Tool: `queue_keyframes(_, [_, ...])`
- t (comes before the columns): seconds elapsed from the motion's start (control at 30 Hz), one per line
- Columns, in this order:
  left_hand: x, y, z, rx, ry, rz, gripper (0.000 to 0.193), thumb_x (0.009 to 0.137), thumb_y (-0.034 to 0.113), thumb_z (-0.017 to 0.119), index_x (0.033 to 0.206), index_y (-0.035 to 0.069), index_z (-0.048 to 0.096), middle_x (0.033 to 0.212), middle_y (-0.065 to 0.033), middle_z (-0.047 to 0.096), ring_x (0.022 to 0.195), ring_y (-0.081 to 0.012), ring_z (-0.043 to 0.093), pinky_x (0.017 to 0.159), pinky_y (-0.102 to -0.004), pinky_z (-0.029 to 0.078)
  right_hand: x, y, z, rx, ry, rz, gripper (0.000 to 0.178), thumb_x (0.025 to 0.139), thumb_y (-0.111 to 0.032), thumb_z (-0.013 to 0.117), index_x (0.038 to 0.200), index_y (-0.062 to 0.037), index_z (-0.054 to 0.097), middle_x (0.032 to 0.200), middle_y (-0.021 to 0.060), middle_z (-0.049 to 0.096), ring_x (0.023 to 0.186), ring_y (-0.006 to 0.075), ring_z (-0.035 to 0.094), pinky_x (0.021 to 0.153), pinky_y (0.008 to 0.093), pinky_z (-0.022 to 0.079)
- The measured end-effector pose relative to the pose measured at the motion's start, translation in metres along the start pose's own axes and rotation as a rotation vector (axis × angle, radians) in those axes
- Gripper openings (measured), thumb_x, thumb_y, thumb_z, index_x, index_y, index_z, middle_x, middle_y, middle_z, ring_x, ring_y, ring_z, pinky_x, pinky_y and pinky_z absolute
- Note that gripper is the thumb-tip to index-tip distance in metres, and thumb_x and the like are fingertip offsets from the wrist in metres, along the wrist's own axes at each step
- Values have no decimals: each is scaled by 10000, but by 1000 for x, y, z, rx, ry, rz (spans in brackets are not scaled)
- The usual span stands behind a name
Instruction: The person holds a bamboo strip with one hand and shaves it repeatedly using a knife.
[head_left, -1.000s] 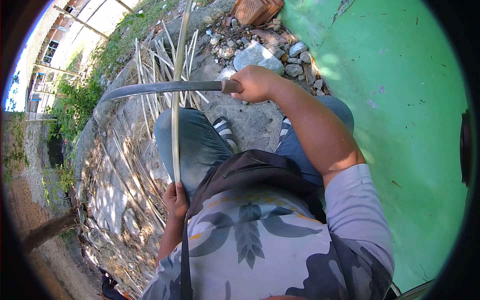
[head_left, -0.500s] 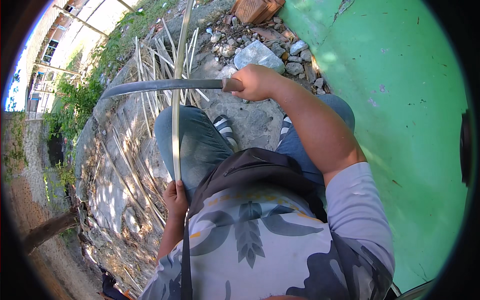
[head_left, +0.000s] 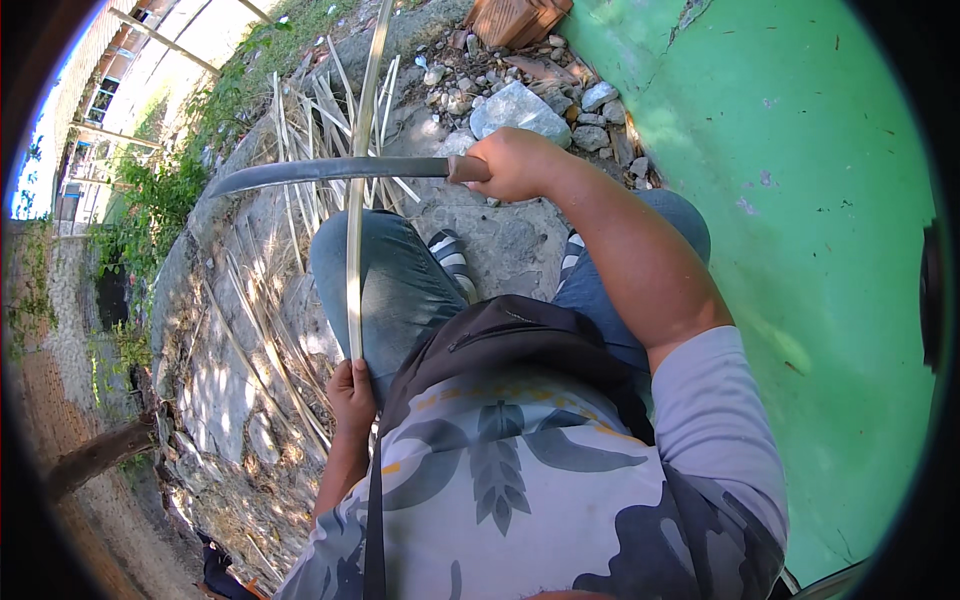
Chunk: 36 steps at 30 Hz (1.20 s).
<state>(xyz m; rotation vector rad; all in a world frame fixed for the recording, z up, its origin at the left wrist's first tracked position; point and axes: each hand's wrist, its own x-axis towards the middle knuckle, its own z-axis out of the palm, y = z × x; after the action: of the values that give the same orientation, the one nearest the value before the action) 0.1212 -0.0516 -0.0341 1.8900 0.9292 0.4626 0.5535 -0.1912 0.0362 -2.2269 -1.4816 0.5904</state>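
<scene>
My right hand (head_left: 515, 165) is closed round the brown handle of a machete (head_left: 330, 171), whose long dark curved blade points left. The blade lies across a pale, split strip (head_left: 354, 265), perhaps bamboo or cane, which runs from beside my left thigh up past the top edge of the view. Down by my left hip, my left hand (head_left: 353, 393) pinches the strip's near end, thumb on top. Part of the strip passes behind the blade. It crosses over my left knee (head_left: 365, 265), in blue jeans.
Several cut strips (head_left: 330, 130) lie piled ahead on the left, with more strips (head_left: 275, 350) beside my left leg. Stones (head_left: 520, 113) and a reddish hollow brick (head_left: 515, 20) lie ahead. A green painted surface (head_left: 800, 200) spreads along my right. Plants (head_left: 155, 215) grow at the left.
The machete has shifted very slightly to the right, its tip a little nearer the strip. The far part of the strip has also edged right. Both hands keep their hold.
</scene>
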Motion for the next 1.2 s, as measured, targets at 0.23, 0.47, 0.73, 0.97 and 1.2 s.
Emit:
queue_keyframes(0.23, [0,7,0,6,-6,23,436,1033,281,578,680,45,480,625,75,425,629,-32,339,521,-263,273,4,4,6,60,-27,-13,242,820,-310,682,946,-106,711,879,134,719,862,325,696,782,429,539])
queue_keyframes(0.47, [1,1,1,32,20,29,451,1031,281,582,669,39,463,602,70,411,616,-39,328,511,-278,271,2,3,5,82,16,-35,237,821,-305,685,948,-107,715,875,139,717,866,331,694,784,432,537])
queue_keyframes(0.73, [0,3,2,18,9,22,444,1031,273,581,672,42,462,607,73,407,619,-37,322,510,-274,268,2,4,6,71,-1,-33,265,838,-334,690,992,-119,713,931,141,719,905,333,693,815,433,539])
queue_keyframes(0.97, [0,7,5,-37,26,-9,426,1036,272,572,687,46,480,620,79,416,622,-31,326,510,-267,271,-2,-15,-6,-143,96,121,207,830,-301,690,970,-150,715,923,117,721,906,317,699,816,442,542])
queue_keyframes(1.2, [-3,8,2,139,34,81,457,1028,295,579,677,37,441,582,44,394,596,-46,335,504,-277,283,-15,-32,-21,-179,91,16,181,825,-250,656,975,-165,712,926,104,722,900,326,694,795,451,544])
